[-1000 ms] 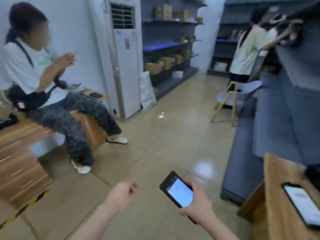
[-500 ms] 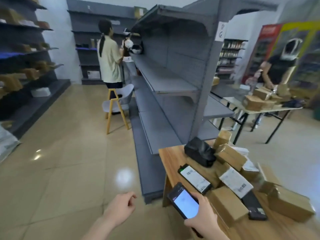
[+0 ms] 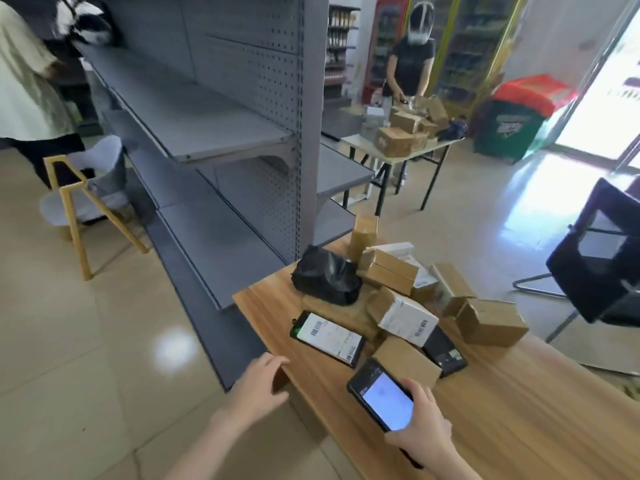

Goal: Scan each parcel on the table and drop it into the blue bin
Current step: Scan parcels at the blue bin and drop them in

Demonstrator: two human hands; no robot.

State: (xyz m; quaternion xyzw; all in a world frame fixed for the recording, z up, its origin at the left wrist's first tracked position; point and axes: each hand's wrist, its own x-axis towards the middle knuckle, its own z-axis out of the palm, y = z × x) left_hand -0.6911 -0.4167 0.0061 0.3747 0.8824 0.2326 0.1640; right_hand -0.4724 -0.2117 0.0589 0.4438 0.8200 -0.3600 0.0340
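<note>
My right hand (image 3: 420, 431) grips the handheld scanner (image 3: 381, 398), fingers curled over its right side. The lit screen faces up at me and its far end points out across the tabletop (image 3: 519, 410), ready to meet a label. My left hand (image 3: 258, 382) holds nothing. Its fingers hang loosely curled at the tabletop's near edge, and I cannot tell whether they touch the wood. I judge I keep it free to lift and turn a parcel.

The flat black parcel (image 3: 329, 336) lies label-up just inside that near edge, closest to my free hand, so it looks like the easiest first scan. A plain brown box (image 3: 407, 362) sits just past the scanner, up against the white-labelled box (image 3: 403, 317). It shows me no label, so it would likely need turning. The black bag parcel (image 3: 325, 278) and the other boxes are heaped toward the far corner, beside the grey shelving (image 3: 242, 133). I cannot see the blue bin from here.
</note>
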